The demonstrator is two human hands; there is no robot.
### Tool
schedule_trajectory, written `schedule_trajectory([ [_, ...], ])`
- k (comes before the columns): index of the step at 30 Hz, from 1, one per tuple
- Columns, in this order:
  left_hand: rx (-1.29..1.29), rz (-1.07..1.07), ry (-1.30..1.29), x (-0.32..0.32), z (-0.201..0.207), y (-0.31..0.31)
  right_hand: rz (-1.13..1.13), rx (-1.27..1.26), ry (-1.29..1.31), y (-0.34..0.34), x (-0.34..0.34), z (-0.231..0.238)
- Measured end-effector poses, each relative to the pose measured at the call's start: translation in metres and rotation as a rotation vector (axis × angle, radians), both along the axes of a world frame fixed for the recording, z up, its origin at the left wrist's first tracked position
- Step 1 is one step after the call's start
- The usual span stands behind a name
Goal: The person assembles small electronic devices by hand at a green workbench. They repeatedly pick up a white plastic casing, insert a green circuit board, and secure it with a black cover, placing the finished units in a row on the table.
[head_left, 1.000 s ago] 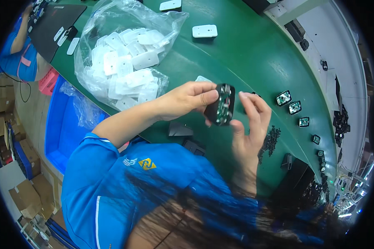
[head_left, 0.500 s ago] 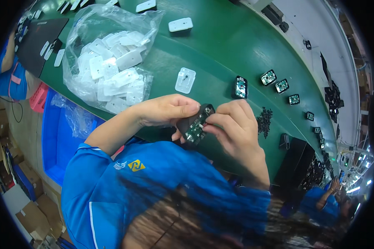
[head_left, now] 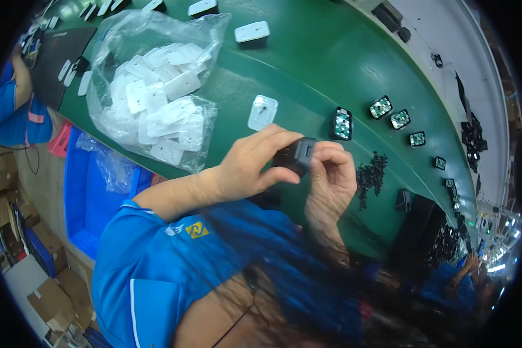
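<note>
A black plastic housing [head_left: 300, 156] is held up over the green bench, turned on edge so that a side with a small slot shows. Its circuit board is out of sight now. My left hand [head_left: 252, 162] grips it from the left, thumb below and fingers on top. My right hand [head_left: 334, 174] has its fingers bent and closed at the housing's right edge. A translucent white cover [head_left: 263, 112] lies just beyond my hands. Right of it stands an open black housing with a circuit board [head_left: 342, 123]. A pile of small black parts [head_left: 372, 177] is beside my right hand.
A clear plastic bag of white covers [head_left: 156, 107] spreads over the bench's left. More open housings [head_left: 399, 119] run along the right. A blue bin [head_left: 87, 197] stands below the bench edge. A co-worker [head_left: 20, 110] sits at far left.
The housing has been tipped up, hiding its board and showing its slotted side. Both hands have shifted slightly right and down; my right fingers have gone from the board to the housing's edge.
</note>
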State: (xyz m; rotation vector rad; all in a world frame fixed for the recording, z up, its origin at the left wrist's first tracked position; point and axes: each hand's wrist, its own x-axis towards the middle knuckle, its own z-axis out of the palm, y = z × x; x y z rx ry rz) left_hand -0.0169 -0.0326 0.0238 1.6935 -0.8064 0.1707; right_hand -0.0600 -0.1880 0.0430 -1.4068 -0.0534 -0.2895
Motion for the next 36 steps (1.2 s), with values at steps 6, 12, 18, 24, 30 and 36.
schedule_trajectory([
  [6, -0.388, -0.165, 0.518, -0.007, -0.018, -0.005, -0.161, -0.203, -0.141, 0.013, 0.007, -0.014],
  [12, -0.447, -0.231, 0.76, -0.005, -0.009, 0.003, -0.059, -0.602, -0.204, 0.002, 0.009, 0.002],
  [18, -0.348, -0.102, 0.472, -0.002, -0.019, 0.0, 0.001, -0.592, -0.002, -0.003, 0.005, 0.013],
  [24, -0.033, 0.014, -0.209, 0.003, -0.016, 0.003, 0.221, 0.187, 0.316, -0.014, 0.002, 0.004],
  [30, -0.034, 0.035, -0.28, 0.005, -0.016, 0.004, 0.149, 0.15, 0.314, -0.007, -0.003, -0.003],
  [36, -0.261, -0.091, 0.226, -0.002, -0.019, 0.008, 0.096, -0.608, -0.114, -0.006, -0.005, 0.017],
])
